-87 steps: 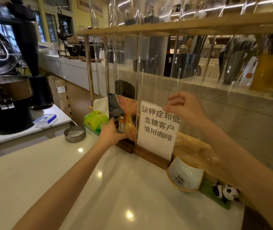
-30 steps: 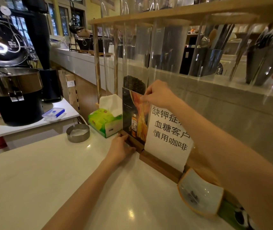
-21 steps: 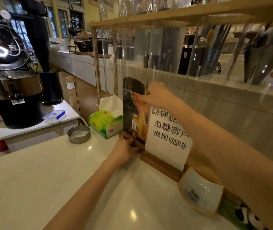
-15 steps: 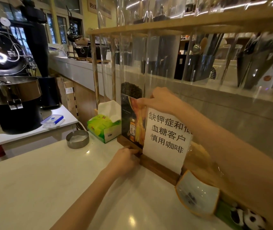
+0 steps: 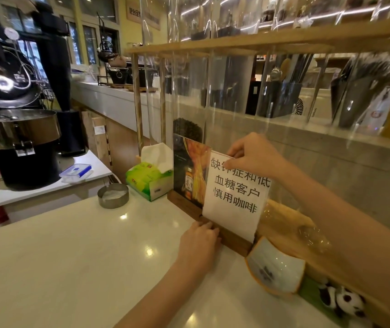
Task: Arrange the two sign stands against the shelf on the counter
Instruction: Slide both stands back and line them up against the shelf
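Two sign stands on wooden bases stand side by side on the white counter point(image 5: 75, 256), against the wooden shelf point(image 5: 236, 45) with clear tubes. The left one is a dark drink poster sign point(image 5: 188, 171). The right one is a white sign with black Chinese text point(image 5: 235, 197). My right hand point(image 5: 252, 155) pinches the white sign's top edge. My left hand point(image 5: 200, 240) presses its fingertips against the wooden base point(image 5: 234, 240) of the white sign, near where the two bases meet.
A green tissue box point(image 5: 149, 178) sits left of the signs, a round metal ashtray point(image 5: 113, 195) beside it. A white and orange dish point(image 5: 275, 268) and a panda toy point(image 5: 341, 301) lie to the right. A coffee roaster point(image 5: 16, 129) stands at far left.
My right hand moved from the poster sign's top to the white sign's top edge. My left hand slid right along the bases, from the poster sign's base to the white sign's base.
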